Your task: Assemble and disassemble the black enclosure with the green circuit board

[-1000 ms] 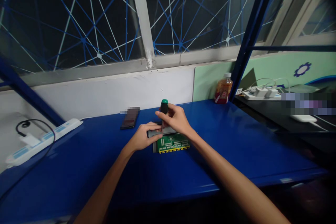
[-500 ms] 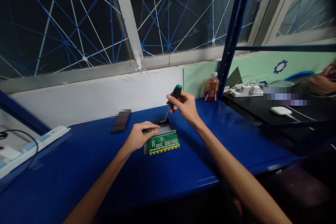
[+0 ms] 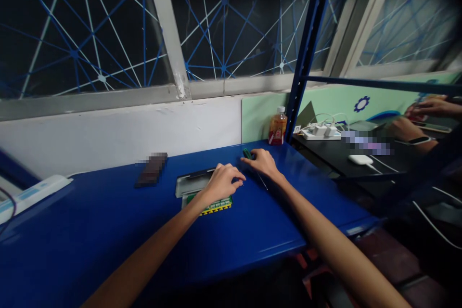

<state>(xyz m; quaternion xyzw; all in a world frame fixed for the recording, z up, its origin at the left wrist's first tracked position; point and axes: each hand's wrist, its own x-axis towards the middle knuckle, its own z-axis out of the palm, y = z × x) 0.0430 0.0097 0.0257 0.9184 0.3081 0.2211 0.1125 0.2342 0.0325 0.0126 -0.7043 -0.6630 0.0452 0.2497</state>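
My left hand (image 3: pixel 224 179) reaches over the circuit board, thumb and index finger in a pinch beside tiny light specks on the blue table; whether anything is between the fingertips is too small to make out. Beneath that wrist lies the green circuit board (image 3: pixel 224 202) with a yellow-edged front, partly hidden. Behind it, a grey, shallow metal cover or tray (image 3: pixel 191 184) rests on the table, its right end covered by my hand. My right hand (image 3: pixel 264 161) is closed around a screwdriver (image 3: pixel 247 153) with a green and black handle, held low at the tabletop, its shaft pointing toward me.
A phone (image 3: pixel 153 169) lies left on the blue table (image 3: pixel 144 231). A white power strip (image 3: pixel 39 195) is at the far left. A drink bottle (image 3: pixel 277 127) stands by the blue frame post (image 3: pixel 306 33). On the right, another person's hands (image 3: pixel 407 130) are above a black table.
My left hand has left the board's left side and moved right across it. My right hand has lowered the screwdriver to the tabletop, away from the board. The view has turned slightly right.
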